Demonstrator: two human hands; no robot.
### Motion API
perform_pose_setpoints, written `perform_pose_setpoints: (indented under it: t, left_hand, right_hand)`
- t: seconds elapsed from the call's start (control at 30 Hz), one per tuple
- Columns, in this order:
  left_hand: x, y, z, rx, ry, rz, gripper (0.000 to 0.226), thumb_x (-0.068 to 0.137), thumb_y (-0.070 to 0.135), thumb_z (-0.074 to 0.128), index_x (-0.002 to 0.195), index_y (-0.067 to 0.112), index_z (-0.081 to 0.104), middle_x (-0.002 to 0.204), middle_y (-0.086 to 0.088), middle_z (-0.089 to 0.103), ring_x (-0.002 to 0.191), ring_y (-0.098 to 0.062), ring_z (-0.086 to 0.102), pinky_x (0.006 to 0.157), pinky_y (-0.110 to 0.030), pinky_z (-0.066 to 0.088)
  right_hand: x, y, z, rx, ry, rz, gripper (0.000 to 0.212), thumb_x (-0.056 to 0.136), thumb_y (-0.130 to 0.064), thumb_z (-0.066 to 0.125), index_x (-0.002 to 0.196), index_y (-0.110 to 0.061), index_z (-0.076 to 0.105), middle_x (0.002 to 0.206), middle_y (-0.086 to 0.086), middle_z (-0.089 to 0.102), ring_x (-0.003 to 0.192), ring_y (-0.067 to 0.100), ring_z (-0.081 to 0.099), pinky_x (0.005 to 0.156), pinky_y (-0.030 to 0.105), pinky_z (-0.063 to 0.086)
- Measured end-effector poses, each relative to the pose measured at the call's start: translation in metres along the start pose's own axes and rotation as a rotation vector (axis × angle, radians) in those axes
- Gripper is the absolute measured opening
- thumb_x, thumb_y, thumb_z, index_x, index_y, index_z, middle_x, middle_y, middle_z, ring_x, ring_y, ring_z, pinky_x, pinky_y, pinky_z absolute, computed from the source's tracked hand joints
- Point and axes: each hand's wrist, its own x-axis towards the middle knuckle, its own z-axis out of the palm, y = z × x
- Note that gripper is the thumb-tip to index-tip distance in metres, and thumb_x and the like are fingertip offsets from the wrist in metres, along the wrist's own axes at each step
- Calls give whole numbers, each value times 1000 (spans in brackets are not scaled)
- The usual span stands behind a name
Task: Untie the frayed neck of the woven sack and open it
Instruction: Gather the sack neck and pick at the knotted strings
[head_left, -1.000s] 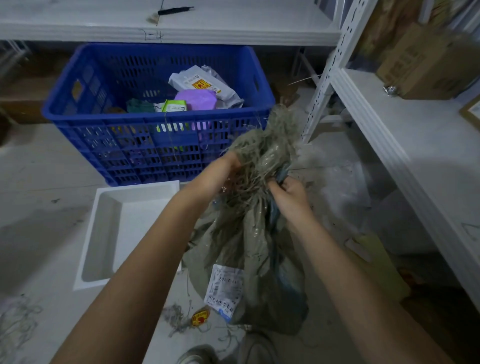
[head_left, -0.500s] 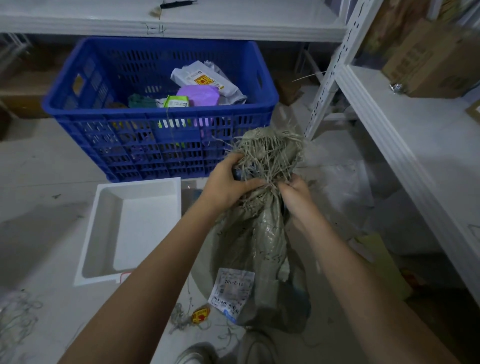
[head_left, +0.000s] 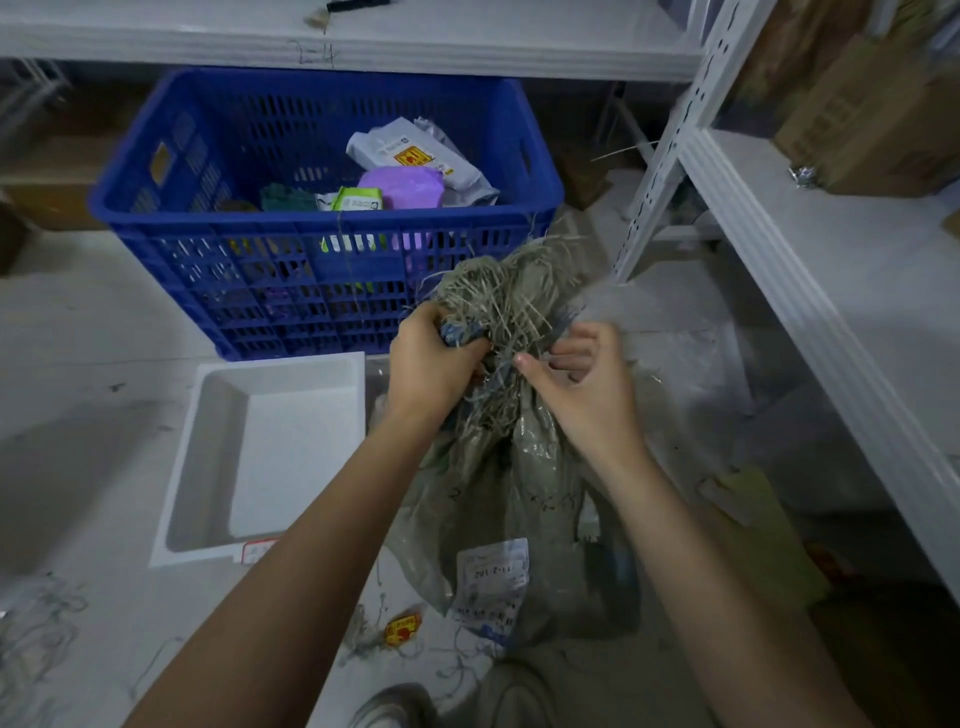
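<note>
My left hand (head_left: 434, 358) is clamped on the frayed neck (head_left: 498, 299) of the woven sack (head_left: 511, 467), fingers closed around the bunched fibres and some blue cord. My right hand (head_left: 587, 395) is just beside the neck on its right, fingers loosely curled and apart, thumb tip touching loose strands; not gripping anything I can confirm. Neck is bunched. Sack stands on the floor (head_left: 93, 338) between my arms, near side of the blue crate (head_left: 322, 218), right of the white tray (head_left: 275, 452), left of the shelf rack (head_left: 810, 270).
</note>
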Motion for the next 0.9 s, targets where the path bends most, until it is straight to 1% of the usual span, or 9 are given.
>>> perform_pose_setpoints:
  t: [0.13, 0.23, 0.3, 0.4, 0.47, 0.57, 0.7, 0.8, 0.9]
  left_hand:
    - [-4, 11, 3, 118, 32, 99, 34, 77, 13, 72, 109, 7, 63, 107, -8, 71, 96, -22, 66, 81, -32, 54]
    - [-6, 19, 0, 184, 4, 147, 33, 75, 22, 74, 105, 13, 66, 103, -5, 73, 95, -23, 68, 82, -40, 56]
    - [-5, 25, -3, 297, 16, 215, 28, 74, 31, 74, 99, 20, 69, 96, -1, 74, 90, -21, 68, 74, -38, 56]
    - [-2, 36, -6, 286, 0, 274, 34, 70, 38, 76, 101, 25, 72, 100, 3, 75, 93, -18, 68, 77, -40, 57]
    - [2, 41, -6, 193, -40, 258, 46, 62, 46, 77, 104, 26, 71, 103, 5, 75, 95, -16, 68, 82, -43, 57]
    - [8, 37, -2, 104, -41, 188, 60, 55, 56, 75, 103, 23, 63, 98, 5, 72, 92, -17, 67, 82, -44, 56]
    - [7, 34, 9, 136, 65, 192, 58, 68, 47, 77, 95, 16, 36, 84, 2, 54, 82, -21, 54, 78, -46, 52]
    - [6, 28, 10, -13, 22, 226, 50, 75, 39, 74, 92, 15, 33, 83, -6, 56, 75, -23, 57, 72, -47, 51]
    - [5, 15, 8, -148, -212, 351, 27, 83, 19, 69, 83, 11, 42, 72, -1, 45, 68, -14, 47, 67, -31, 43]
  right_hand:
    - [-12, -11, 1, -136, -137, -2, 48, 69, -44, 77, 103, -28, 46, 89, -22, 52, 95, 8, 55, 85, 33, 50]
    - [-6, -7, 1, -60, -215, 49, 59, 72, -29, 77, 122, -19, 47, 116, -6, 61, 112, 14, 56, 98, 39, 49]
    - [-4, -5, 1, -64, -257, 56, 77, 73, -21, 75, 140, -13, 37, 140, 5, 50, 130, 20, 46, 108, 43, 41]
    - [1, -3, -9, 40, -245, 45, 68, 77, -5, 71, 138, -6, 41, 140, 9, 51, 132, 22, 45, 111, 40, 38]
    - [4, -4, -18, 92, -246, 35, 60, 80, 4, 66, 135, -4, 43, 140, 9, 50, 135, 21, 41, 109, 29, 34]
    - [11, -1, -26, 146, -279, 56, 61, 86, 9, 57, 142, -1, 35, 135, 3, 45, 136, 16, 34, 108, 27, 31]
    - [15, 3, -28, 163, -280, 81, 59, 89, 9, 51, 144, 1, 31, 142, 9, 44, 133, 19, 41, 105, 22, 35]
    - [13, 2, -29, 219, -212, 130, 53, 89, 10, 49, 139, -3, 39, 107, 1, 62, 93, 6, 59, 87, 14, 49]
    - [17, 7, -33, 296, -110, 158, 41, 85, 9, 50, 125, -2, 53, 84, 7, 60, 79, 15, 59, 81, 30, 47]
